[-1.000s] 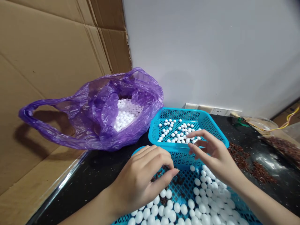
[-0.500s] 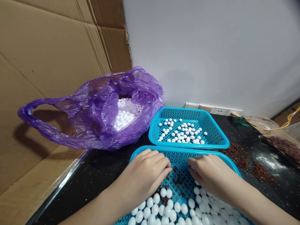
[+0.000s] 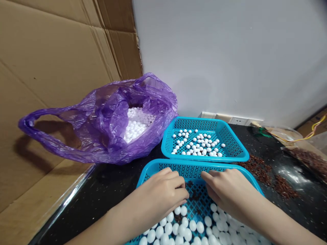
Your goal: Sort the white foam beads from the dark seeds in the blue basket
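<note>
1. L hand [image 3: 163, 194] & R hand [image 3: 227, 192] are sitting palm-down in the near basket [image 3: 178, 164], fingers curled. Can't tell if either is pinching anything.
2. White balls [image 3: 189, 231] are lying under and behind my fingertips, w/ brown bits [image 3: 194, 195] between the 2 hands.
3. Progress, my guess: the far basket [image 3: 242, 157], just ahead of my fingers, is holding only a thin layer of clean balls. The near one is carrying plenty, so lots left.
4. Purple bag [image 3: 102, 126], ahead-left of L hand, is holding more balls.
5. Brown scraps [image 3: 258, 170] are lying on the counter right of R hand. The near basket's front wall is standing between my fingers & the far basket.
</note>
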The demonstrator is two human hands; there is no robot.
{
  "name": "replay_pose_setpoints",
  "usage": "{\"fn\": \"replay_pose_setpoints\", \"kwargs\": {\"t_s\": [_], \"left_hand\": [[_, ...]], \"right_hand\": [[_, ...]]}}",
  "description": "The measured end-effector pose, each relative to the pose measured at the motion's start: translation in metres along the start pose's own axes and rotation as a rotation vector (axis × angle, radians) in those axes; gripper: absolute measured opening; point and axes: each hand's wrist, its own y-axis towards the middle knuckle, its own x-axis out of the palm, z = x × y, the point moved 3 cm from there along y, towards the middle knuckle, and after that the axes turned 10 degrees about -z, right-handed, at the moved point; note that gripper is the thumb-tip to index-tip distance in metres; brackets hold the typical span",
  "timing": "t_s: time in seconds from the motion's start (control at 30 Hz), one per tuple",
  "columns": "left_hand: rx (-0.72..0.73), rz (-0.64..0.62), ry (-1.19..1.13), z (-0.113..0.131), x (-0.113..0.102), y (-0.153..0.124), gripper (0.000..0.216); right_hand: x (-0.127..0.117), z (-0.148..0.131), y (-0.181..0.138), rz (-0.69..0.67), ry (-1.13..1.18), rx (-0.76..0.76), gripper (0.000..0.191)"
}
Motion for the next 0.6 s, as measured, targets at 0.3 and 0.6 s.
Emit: {"fn": "replay_pose_setpoints", "kwargs": {"t_s": [0.3,0.6], "left_hand": [[-0.099,-0.117,0.032,-0.004,0.009,-0.004,0.011],[-0.132,-0.152,-0.010,-0.005,0.009,-0.003,0.011]], "right_hand": [[-0.010,-0.013,-0.002,-0.012,0.294,-0.249,0.016],[-0.015,-0.009,-0.002,-0.039,0.580,-0.371,0.021]]}}
